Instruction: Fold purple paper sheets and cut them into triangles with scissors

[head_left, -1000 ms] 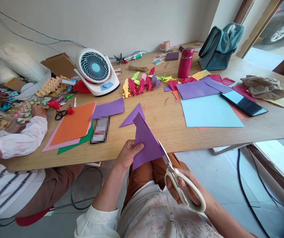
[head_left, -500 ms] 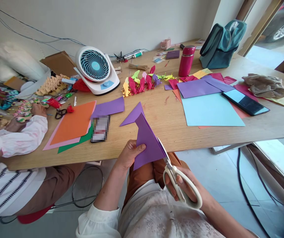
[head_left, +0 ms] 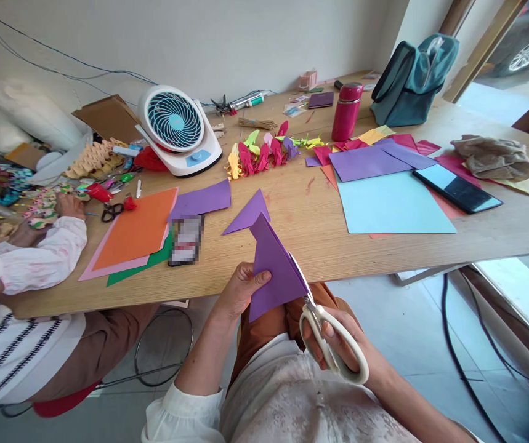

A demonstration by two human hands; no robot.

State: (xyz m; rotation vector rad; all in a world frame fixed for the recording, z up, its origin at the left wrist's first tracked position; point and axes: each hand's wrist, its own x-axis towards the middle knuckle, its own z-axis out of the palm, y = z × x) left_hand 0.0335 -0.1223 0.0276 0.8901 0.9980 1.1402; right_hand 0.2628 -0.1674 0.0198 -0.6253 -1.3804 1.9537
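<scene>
Folded purple paper is pinched in my left hand, thumb on top, just over the table's front edge. My right hand grips the cream handles of a pair of scissors, fingers through the loops. Their blades lie along the right edge of the folded paper. A purple triangle rests on the wooden table right beyond the held paper. To its left is a purple sheet beside an orange sheet.
A white fan, colourful paper pieces and a pink bottle stand or lie farther back. Light blue paper and a phone are on the right. At the left, another person's hand is among small crafts.
My right hand and the scissors have shifted slightly left and up along the paper's edge. My left hand keeps its hold, with the paper tilted a little differently.
</scene>
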